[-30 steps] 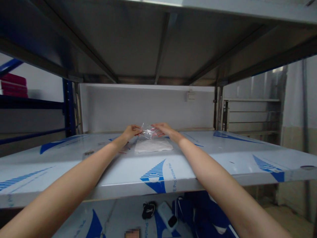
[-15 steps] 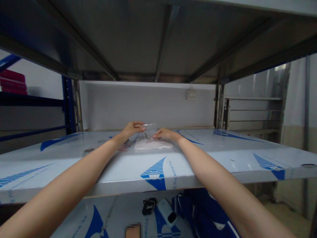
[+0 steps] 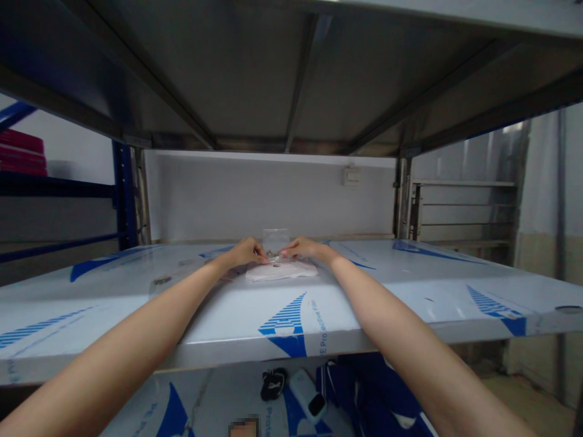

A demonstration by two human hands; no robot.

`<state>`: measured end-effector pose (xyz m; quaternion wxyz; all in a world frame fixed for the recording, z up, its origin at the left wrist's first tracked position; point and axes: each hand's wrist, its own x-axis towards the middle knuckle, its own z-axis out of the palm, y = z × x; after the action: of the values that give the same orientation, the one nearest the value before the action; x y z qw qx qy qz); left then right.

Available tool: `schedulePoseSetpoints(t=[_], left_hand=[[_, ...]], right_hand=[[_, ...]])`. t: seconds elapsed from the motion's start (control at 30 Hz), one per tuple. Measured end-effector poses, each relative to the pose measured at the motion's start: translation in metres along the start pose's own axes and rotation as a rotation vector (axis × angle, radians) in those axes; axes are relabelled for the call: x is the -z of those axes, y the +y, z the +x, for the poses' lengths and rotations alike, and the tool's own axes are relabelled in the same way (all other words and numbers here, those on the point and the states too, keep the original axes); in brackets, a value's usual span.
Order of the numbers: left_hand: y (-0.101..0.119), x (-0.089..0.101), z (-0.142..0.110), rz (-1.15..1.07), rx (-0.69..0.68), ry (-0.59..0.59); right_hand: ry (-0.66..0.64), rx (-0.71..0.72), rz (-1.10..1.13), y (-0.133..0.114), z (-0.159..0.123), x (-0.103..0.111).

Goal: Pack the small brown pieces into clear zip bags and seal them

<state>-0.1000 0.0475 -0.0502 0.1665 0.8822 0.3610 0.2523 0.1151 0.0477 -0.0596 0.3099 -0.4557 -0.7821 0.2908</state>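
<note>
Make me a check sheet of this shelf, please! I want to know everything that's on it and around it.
Surface: steel shelf covered in blue-printed protective film.
Things in hand: clear plastic bag, standing upright above a folded white cloth.
Clutter: small dark scrap on the film; black item and white-and-black device on the shelf below.
Hands: left hand and right hand both pinch the bag's lower edge.
Cables: nothing seen.
Surroundings: white wall with a small wall box, blue rack upright, red boxes.
</note>
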Motion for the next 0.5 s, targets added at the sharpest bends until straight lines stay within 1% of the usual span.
schedulePoseSetpoints(t=[0.1,0.2,0.33,0.5], left_hand=[[-0.001,0.001,0.001,-0.046,0.016,-0.003],[-0.001,0.0,0.002,-0.047,0.041,0.015],[-0.001,0.0,0.004,-0.047,0.034,0.081],[-0.001,0.003,0.005,-0.048,-0.003,0.173]], right_hand=[[-0.042,-0.002,-0.063,0.002,0.002,0.0],[-0.074,-0.006,-0.103,0.003,0.002,-0.002],[-0.044,-0.018,-0.14,-0.003,-0.003,-0.002],[0.025,-0.009,-0.169,-0.016,-0.012,-0.002]])
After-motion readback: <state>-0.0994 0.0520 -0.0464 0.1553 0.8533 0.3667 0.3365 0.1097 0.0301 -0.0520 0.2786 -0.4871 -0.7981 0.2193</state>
